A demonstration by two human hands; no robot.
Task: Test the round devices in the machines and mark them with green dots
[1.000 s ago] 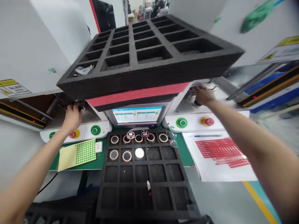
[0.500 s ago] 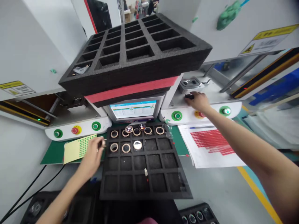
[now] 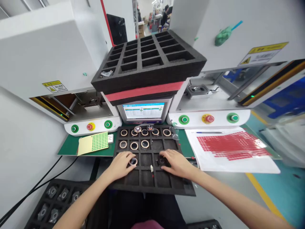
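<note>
My left hand (image 3: 122, 164) is over the black foam tray (image 3: 146, 173), its fingers closed on a gold-rimmed round piece (image 3: 133, 161) with a dark centre. To its right, my right hand (image 3: 177, 161) grips a black round part (image 3: 162, 161) between thumb and fingers, low over a tray pocket. Several similar gold-rimmed discs (image 3: 134, 145) sit in the two back rows of pockets. Two small round pieces with lit displays (image 3: 150, 128) rest at the back of the tray. A small white scrap (image 3: 152, 168) lies between my hands.
A stack of foam trays (image 3: 147, 74) stands above a monitor (image 3: 144, 111). Button panels (image 3: 209, 119) flank it, with a metal fixture (image 3: 198, 90) behind the right one. Sheets of green dots (image 3: 100, 141) and red stickers (image 3: 224, 144) lie either side. Another tray (image 3: 58, 206) is lower left.
My right hand has come back from the right machine to the tray with the black part. My left hand has moved right from beside the green-dot sheet, over the tray. The view has shifted.
</note>
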